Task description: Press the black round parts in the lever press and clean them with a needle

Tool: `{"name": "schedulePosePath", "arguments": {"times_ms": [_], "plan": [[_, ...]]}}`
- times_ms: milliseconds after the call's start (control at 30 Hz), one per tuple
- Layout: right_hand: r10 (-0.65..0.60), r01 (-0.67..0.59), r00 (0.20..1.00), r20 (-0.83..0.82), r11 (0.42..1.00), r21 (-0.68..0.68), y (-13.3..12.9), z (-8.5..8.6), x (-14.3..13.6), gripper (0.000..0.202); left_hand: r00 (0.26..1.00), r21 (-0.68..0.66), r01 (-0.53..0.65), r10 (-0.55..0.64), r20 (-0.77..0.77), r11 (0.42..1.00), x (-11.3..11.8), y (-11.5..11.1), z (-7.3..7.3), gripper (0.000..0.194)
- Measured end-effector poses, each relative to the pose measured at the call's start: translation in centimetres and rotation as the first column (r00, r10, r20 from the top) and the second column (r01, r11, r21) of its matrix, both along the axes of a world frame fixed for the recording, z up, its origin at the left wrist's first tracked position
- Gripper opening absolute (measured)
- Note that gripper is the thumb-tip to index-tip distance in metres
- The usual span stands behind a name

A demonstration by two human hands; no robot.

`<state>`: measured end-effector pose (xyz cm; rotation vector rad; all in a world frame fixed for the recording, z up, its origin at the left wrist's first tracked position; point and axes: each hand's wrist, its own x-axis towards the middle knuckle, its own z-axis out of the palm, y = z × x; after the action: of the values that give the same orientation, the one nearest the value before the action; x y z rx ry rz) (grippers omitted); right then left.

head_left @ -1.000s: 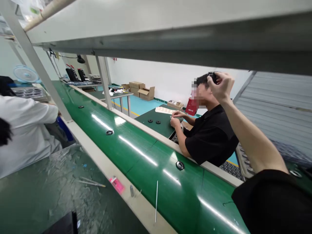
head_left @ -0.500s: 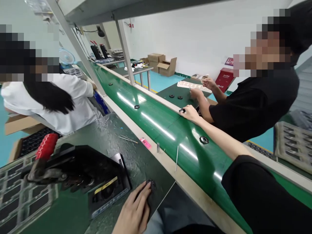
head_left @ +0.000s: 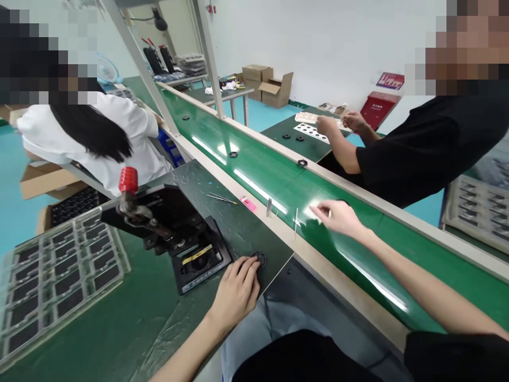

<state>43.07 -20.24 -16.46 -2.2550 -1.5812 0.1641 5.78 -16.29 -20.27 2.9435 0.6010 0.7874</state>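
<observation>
Beside green conveyor belt (head_left: 278, 183): left hand (head_left: 234, 289), fingers loosely spread, pressing small black ring part (head_left: 259, 259) on tabletop (head_left: 119, 313); right hand (head_left: 336, 216) apparently closing on another ring. Light, rigid; best pinched at rim.

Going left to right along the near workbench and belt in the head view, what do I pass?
Parts tray → clamp handle with red knob → black jig → left hand on a black ring → pink marker → right hand over the green belt.
</observation>
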Motion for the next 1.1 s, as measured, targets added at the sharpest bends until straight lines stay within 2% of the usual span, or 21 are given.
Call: {"name": "schedulePosePath", "arguments": {"times_ms": [67,167,267,367,467,567,633,733,800,867,933,1033,1100], "plan": [[-0.062,0.06,0.998,-0.02,0.991,-0.116,-1.2,-0.6,-2.9,0.056,1.0,0.026,-0.011,0.011,0.004,1.0,-0.1,-0.2,0.0,0.025],[-0.099,0.091,0.994,-0.041,0.982,-0.165,-0.5,-1.4,-5.3,0.058,1.0,0.037,-0.025,0.024,0.019,0.999,-0.5,-0.6,0.0,0.021],[-0.064,0.043,0.992,-0.109,0.982,-0.184,1.3,-2.0,-6.0,0.058,0.998,0.028,-0.054,0.053,0.044,0.998,-0.7,-0.9,-0.1,0.016],[0.009,-0.046,0.974,-0.227,0.987,-0.156,2.0,-2.1,-6.1,0.056,0.993,0.008,-0.093,0.092,0.079,0.996,-0.8,-1.0,-0.1,0.022],[0.074,-0.083,0.93,-0.36,0.997,-0.009,0.7,-1.6,-6.8,0.055,0.986,-0.02,-0.103,0.104,0.129,0.995,-0.8,-1.0,-0.2,0.03],[0.127,-0.062,0.934,-0.335,0.978,0.199,-2.2,-1.2,-8.4,0.051,0.98,-0.064,-0.123,0.132,0.151,0.99,-0.8,-0.9,-0.5,0.037],[0.181,-0.109,0.961,-0.208,0.942,0.317,-4.5,-1.2,-9.6,0.044,0.977,-0.095,-0.148,0.16,0.139,0.984,-0.8,-0.8,-0.8,0.041],[0.255,-0.211,0.967,-0.028,0.853,0.477,-7.1,-0.9,-11.0,0.032,0.978,-0.121,-0.17,0.182,0.102,0.978,-0.8,-0.8,-1.1,0.042],[0.209,-0.164,0.978,-0.007,0.788,0.593,-7.8,-0.1,-11.6,0.024,0.978,-0.142,-0.179,0.192,0.085,0.974,-0.8,-0.9,-1.2,0.04],[0.16,-0.057,0.983,-0.094,0.741,0.669,-7.8,1.3,-12.2,0.019,0.976,-0.156,-0.189,0.203,0.081,0.97,-0.8,-1.0,-1.2,0.037],[0.206,0.002,0.952,-0.228,0.739,0.673,-7.1,2.6,-13.0,0.019,0.975,-0.154,-0.193,0.207,0.082,0.969,-1.0,-1.1,-1.2,0.035],[0.346,-0.039,0.863,-0.367,0.771,0.635,-5.2,3.4,-14.9,0.024,0.976,-0.155,-0.192,0.206,0.076,0.969,-1.8,-1.5,-1.0,0.033],[0.439,-0.106,0.811,-0.386,0.76,0.641,-3.6,3.1,-16.6,0.023,0.975,-0.168,-0.198,0.211,0.068,0.966,-2.5,-1.9,-1.0,0.032]]}}
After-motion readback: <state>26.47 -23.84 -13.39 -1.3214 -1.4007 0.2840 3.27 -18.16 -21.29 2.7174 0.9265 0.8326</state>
